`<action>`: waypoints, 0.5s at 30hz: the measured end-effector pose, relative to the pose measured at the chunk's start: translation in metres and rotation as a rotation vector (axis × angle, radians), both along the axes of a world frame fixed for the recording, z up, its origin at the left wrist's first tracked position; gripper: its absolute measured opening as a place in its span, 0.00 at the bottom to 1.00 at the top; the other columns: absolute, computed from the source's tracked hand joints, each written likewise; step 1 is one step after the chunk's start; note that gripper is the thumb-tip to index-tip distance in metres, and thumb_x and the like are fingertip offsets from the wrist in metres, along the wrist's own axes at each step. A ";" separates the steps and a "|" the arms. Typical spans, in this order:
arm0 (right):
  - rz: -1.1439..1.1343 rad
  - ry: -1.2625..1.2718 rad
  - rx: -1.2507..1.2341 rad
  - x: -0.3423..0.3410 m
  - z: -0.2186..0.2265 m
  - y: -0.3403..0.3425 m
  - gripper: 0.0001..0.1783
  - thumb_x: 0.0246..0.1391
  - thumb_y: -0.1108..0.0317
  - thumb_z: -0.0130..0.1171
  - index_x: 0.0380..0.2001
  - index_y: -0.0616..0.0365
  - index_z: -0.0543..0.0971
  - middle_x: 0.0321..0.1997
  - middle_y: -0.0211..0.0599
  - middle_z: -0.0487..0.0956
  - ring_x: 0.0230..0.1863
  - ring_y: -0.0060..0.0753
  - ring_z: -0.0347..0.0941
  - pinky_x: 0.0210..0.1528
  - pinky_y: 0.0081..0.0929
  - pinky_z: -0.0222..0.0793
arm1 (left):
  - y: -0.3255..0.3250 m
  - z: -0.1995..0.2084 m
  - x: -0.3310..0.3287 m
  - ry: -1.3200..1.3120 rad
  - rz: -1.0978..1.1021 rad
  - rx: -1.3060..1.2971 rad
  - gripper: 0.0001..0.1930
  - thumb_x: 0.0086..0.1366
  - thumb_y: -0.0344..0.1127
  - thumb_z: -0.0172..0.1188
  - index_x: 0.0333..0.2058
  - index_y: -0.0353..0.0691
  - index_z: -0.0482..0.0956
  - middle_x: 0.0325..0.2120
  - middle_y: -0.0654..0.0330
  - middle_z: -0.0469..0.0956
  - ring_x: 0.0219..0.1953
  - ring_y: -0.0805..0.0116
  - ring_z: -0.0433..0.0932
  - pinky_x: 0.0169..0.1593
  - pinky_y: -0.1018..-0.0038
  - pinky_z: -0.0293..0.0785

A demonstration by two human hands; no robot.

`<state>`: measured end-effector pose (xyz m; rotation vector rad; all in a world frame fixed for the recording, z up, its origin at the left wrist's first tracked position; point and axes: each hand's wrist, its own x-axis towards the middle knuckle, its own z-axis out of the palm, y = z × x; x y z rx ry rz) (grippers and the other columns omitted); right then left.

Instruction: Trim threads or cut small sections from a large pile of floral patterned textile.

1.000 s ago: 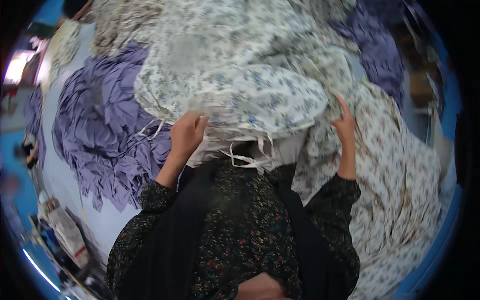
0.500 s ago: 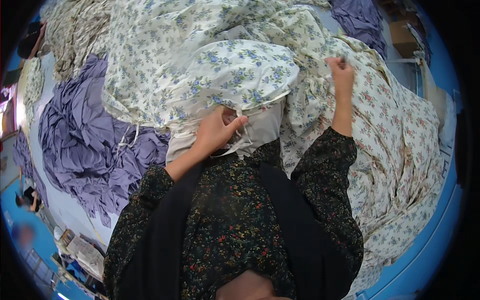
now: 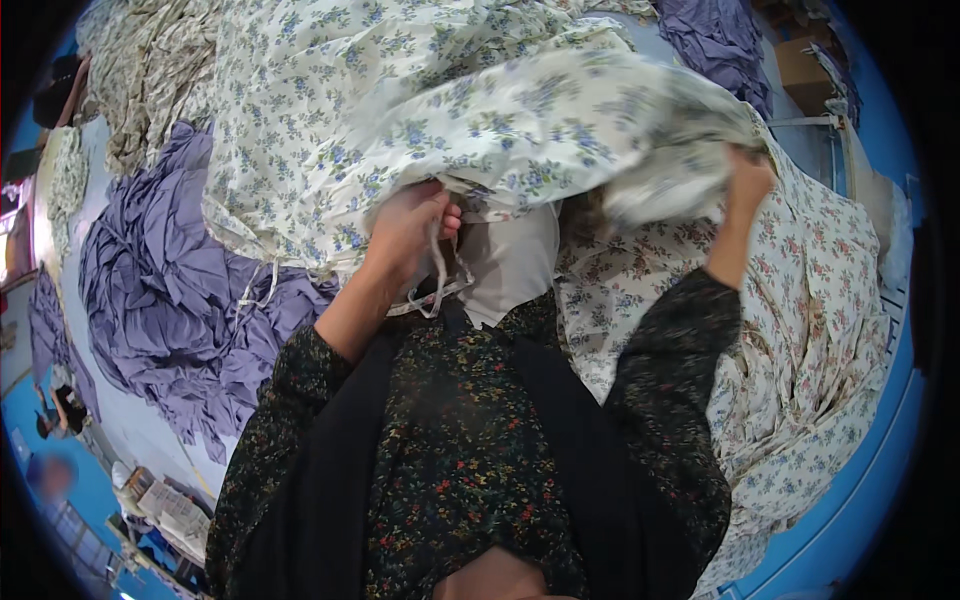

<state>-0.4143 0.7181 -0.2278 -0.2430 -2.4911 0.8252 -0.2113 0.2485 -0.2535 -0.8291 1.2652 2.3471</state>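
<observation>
The blue-flowered white cloth [image 3: 535,125] lies across the middle in front of the person, its near edge raised and its right end blurred. The left hand [image 3: 402,228] has its fingers curled together, pinching that near edge beside thin white ties [image 3: 441,272]. The right hand [image 3: 750,185] is bent inward at the blurred end; whether it grips fabric cannot be told. Red-flowered fabric [image 3: 800,290] crowds the right side, while at left a strip of pale work surface [image 3: 142,412] shows beyond the purple cloth pile's [image 3: 165,270] outer edge
</observation>
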 end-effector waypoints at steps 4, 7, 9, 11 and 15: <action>-0.173 -0.015 0.454 -0.029 0.053 0.026 0.13 0.52 0.63 0.59 0.40 0.52 0.84 0.39 0.43 0.83 0.39 0.43 0.80 0.42 0.34 0.72 | 0.003 -0.002 0.011 -0.022 -0.156 0.001 0.13 0.67 0.31 0.55 0.45 0.27 0.73 0.28 0.56 0.78 0.24 0.71 0.76 0.31 0.76 0.74; 0.005 0.071 0.081 0.049 0.075 -0.099 0.12 0.60 0.64 0.54 0.38 0.60 0.82 0.36 0.37 0.84 0.39 0.33 0.80 0.44 0.32 0.72 | 0.013 0.043 0.036 0.021 -0.204 0.017 0.09 0.67 0.33 0.56 0.38 0.30 0.74 0.28 0.54 0.80 0.25 0.70 0.80 0.31 0.78 0.75; 0.367 -0.022 -0.369 0.112 0.046 -0.153 0.15 0.64 0.64 0.52 0.35 0.67 0.81 0.31 0.35 0.82 0.34 0.25 0.77 0.41 0.26 0.72 | 0.014 0.047 0.053 0.041 -0.261 -0.020 0.08 0.68 0.33 0.57 0.37 0.32 0.74 0.28 0.55 0.82 0.27 0.70 0.82 0.32 0.78 0.74; 0.803 -0.682 -0.758 0.172 0.033 -0.204 0.09 0.59 0.73 0.58 0.39 0.68 0.80 0.31 0.34 0.81 0.26 0.19 0.75 0.36 0.18 0.70 | 0.011 0.050 0.059 0.068 -0.297 -0.074 0.08 0.68 0.33 0.57 0.37 0.32 0.74 0.28 0.55 0.82 0.27 0.70 0.82 0.32 0.79 0.74; 0.707 -0.533 -0.542 0.159 -0.003 -0.250 0.23 0.61 0.68 0.56 0.59 0.54 0.73 0.40 0.39 0.84 0.40 0.24 0.78 0.46 0.23 0.71 | 0.004 0.037 0.052 0.145 -0.306 -0.107 0.07 0.67 0.32 0.59 0.36 0.32 0.75 0.27 0.57 0.82 0.28 0.73 0.81 0.31 0.81 0.70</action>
